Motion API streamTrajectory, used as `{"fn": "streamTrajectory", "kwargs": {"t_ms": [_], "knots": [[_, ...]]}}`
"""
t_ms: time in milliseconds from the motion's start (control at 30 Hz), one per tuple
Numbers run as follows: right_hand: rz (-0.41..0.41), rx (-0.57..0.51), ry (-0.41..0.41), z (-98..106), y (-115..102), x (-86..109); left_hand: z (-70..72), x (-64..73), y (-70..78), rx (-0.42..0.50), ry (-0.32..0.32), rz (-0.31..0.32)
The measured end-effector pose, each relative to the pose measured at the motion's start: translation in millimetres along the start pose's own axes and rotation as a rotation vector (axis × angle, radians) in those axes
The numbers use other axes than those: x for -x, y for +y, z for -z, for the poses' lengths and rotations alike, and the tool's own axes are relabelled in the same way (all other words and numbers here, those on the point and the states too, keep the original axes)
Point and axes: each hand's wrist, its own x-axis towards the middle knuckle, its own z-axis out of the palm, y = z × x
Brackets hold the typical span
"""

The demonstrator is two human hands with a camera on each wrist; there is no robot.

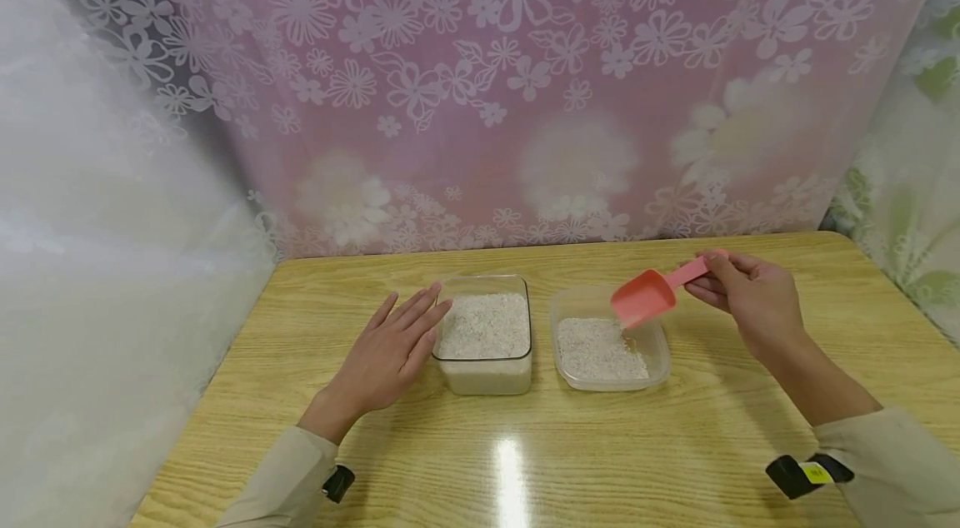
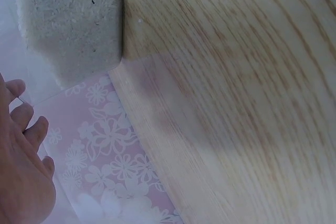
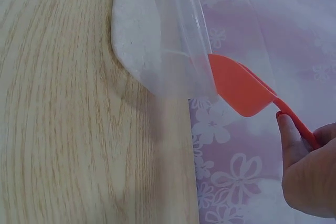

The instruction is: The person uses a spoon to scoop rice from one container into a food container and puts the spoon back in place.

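My right hand [image 1: 761, 299] grips the handle of a pink-red scoop [image 1: 643, 298], tilted with its lip down over the right-hand plastic tub [image 1: 658, 361]. White rice [image 1: 600, 349] covers the tub's bottom, with a small brownish patch near the scoop's lip. In the right wrist view the scoop [image 3: 241, 87] overlaps the tub's rim. My left hand [image 1: 390, 349] has its fingers extended, fingertips at the left rim of a clear square container [image 1: 487, 378]. That container holds rice [image 1: 483, 326] to a higher level; the left wrist view shows the rice [image 2: 73, 19] through its wall.
Both containers stand side by side on a wood-grain table [image 1: 420, 461], a narrow gap between them. A pink floral curtain [image 1: 480, 95] hangs behind the table's back edge. A whitish sheet [image 1: 112, 261] hangs at the left and a green-patterned one [image 1: 907, 203] at the right.
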Motion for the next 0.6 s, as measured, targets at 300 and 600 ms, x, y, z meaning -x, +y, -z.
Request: {"fn": "streamTrajectory", "kwargs": {"t_ms": [300, 600], "knots": [[0.11, 0.259, 0.003, -10.9, -3.8, 7.0, 0.1, 0.1, 0.0, -0.001, 0.009, -0.003], [0.208, 0.352, 0.015, -15.8, -3.3, 11.9, 0.1, 0.2, 0.2, 0.003, 0.0, 0.001]]}}
